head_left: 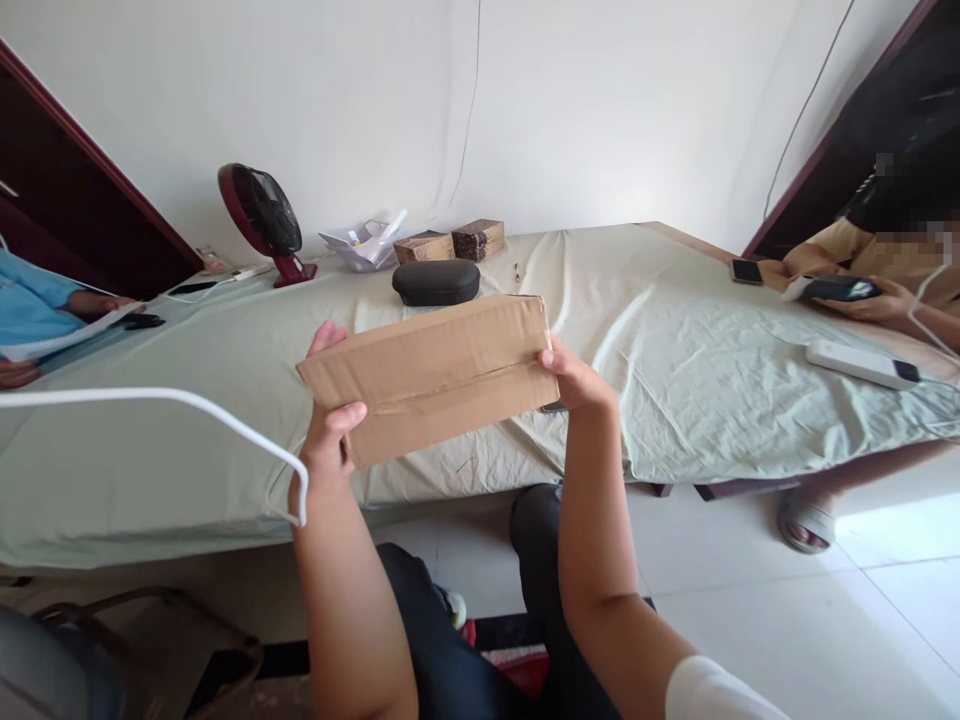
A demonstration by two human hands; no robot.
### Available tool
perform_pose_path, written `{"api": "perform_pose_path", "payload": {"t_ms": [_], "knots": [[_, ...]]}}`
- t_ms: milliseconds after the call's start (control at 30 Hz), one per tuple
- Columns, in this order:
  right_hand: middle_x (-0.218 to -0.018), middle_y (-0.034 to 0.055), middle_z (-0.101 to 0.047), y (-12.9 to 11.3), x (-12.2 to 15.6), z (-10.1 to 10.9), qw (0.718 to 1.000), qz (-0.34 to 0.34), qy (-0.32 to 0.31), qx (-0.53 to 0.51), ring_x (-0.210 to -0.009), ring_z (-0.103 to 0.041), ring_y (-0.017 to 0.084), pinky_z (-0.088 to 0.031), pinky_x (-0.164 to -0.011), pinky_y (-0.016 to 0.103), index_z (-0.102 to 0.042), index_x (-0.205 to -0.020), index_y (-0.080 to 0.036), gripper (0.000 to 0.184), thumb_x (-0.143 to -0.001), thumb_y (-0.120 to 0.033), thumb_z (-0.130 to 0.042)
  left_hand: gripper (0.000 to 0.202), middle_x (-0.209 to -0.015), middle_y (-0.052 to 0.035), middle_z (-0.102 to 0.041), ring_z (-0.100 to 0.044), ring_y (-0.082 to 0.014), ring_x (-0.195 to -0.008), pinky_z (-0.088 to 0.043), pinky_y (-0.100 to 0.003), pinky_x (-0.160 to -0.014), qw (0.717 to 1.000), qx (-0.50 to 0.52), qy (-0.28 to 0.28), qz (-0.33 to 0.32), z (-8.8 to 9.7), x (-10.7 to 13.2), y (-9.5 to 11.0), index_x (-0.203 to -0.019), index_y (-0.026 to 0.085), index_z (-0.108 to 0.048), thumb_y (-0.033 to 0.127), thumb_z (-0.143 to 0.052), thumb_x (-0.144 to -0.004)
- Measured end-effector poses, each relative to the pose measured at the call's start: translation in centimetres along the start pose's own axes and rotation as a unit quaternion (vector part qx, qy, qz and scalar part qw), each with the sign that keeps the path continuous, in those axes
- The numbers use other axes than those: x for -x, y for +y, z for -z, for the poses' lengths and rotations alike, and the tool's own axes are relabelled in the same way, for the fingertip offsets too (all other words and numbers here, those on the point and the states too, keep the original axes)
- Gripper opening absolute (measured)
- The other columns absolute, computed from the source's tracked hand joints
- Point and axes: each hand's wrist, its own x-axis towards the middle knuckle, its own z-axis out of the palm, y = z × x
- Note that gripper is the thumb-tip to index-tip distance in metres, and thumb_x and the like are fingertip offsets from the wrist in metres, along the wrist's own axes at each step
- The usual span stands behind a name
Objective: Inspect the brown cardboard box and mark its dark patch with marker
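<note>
A long brown cardboard box (pixel 442 375) is held up above the near side of the table, tilted so its right end sits higher. My left hand (pixel 330 425) grips the box's left end, thumb on the near face and fingers behind. At the right end, my right hand (pixel 574 375) presses its thumb against the edge; its other fingers are mostly hidden. A seam runs lengthwise along the face turned toward me. Just beyond the box lies a black zip case (pixel 436 284). Under the box's right end, a dark object shows only in part.
On the cloth-covered table (pixel 690 400) stand a red and black fan (pixel 266 215), a plastic bag (pixel 364 245) and two small cartons (pixel 450 245). A white power strip (pixel 862 363) lies right. A white cable (pixel 187 395) crosses at left. People sit at both ends.
</note>
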Motion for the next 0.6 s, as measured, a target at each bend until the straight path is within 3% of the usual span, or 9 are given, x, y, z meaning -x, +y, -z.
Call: {"api": "perform_pose_path", "payload": {"t_ms": [133, 300, 367, 467, 533, 600], "knots": [[-0.175, -0.0058, -0.044, 0.1, -0.2, -0.4, 1.0, 0.014, 0.014, -0.006, -0.164, -0.037, 0.041, -0.039, -0.131, 0.065, -0.038, -0.17, -0.044, 0.115, -0.07, -0.09, -0.069, 0.102, -0.179, -0.0026, -0.034, -0.024, -0.0363, -0.169, -0.025, -0.049, -0.14, 0.999, -0.033, -0.005, -0.019, -0.5, -0.2, 0.0, -0.162, 0.035, -0.046, 0.05, -0.088, -0.07], [-0.164, 0.002, -0.058, 0.3, -0.6, -0.7, 0.996, -0.038, 0.079, -0.032, -0.153, -0.053, 0.043, -0.049, -0.12, 0.069, -0.042, -0.17, -0.042, 0.11, -0.08, -0.106, -0.035, 0.104, -0.183, -0.0047, -0.026, -0.025, -0.0405, -0.168, -0.028, -0.054, -0.137, 0.991, -0.114, -0.039, -0.064, -0.7, -0.5, -0.2, -0.157, 0.031, -0.046, 0.058, -0.09, -0.066], [-0.161, 0.005, -0.061, 0.2, -0.7, -0.8, 0.992, -0.048, 0.106, -0.059, -0.15, -0.056, 0.043, -0.048, -0.121, 0.068, -0.044, -0.169, -0.037, 0.104, -0.086, -0.1, -0.037, 0.094, -0.185, -0.0051, -0.022, -0.016, -0.0401, -0.171, -0.022, -0.056, -0.138, 0.981, -0.152, -0.059, -0.103, -0.7, -0.7, -0.3, -0.146, 0.029, -0.051, 0.062, -0.09, -0.067], [-0.156, 0.0052, -0.065, -0.2, -1.0, -1.0, 0.986, -0.057, 0.125, -0.099, -0.146, -0.059, 0.041, -0.046, -0.125, 0.064, -0.049, -0.167, -0.032, 0.094, -0.085, -0.076, -0.061, 0.082, -0.186, -0.0022, -0.017, -0.013, -0.039, -0.172, -0.025, -0.057, -0.137, 0.982, -0.13, -0.071, -0.116, -1.2, -0.8, -0.3, -0.134, 0.031, -0.056, 0.067, -0.089, -0.068], [-0.155, 0.0036, -0.065, -0.4, -1.1, -1.0, 0.985, -0.047, 0.134, -0.099, -0.143, -0.06, 0.041, -0.047, -0.124, 0.063, -0.048, -0.166, -0.033, 0.094, -0.08, -0.065, -0.064, 0.083, -0.187, 0.0007, -0.017, -0.015, -0.0386, -0.172, -0.029, -0.055, -0.136, 0.99, -0.061, -0.059, -0.114, -1.9, -0.7, -0.1, -0.138, 0.034, -0.059, 0.072, -0.087, -0.069], [-0.158, 0.0022, -0.063, -0.4, -1.2, -0.9, 0.986, -0.021, 0.146, -0.076, -0.143, -0.059, 0.041, -0.048, -0.122, 0.064, -0.046, -0.167, -0.035, 0.094, -0.078, -0.065, -0.062, 0.086, -0.185, 0.0027, -0.023, -0.016, -0.0362, -0.172, -0.033, -0.054, -0.135, 0.994, 0.001, -0.044, -0.096, -2.8, -0.5, 0.1, -0.149, 0.037, -0.056, 0.077, -0.079, -0.076]]}}
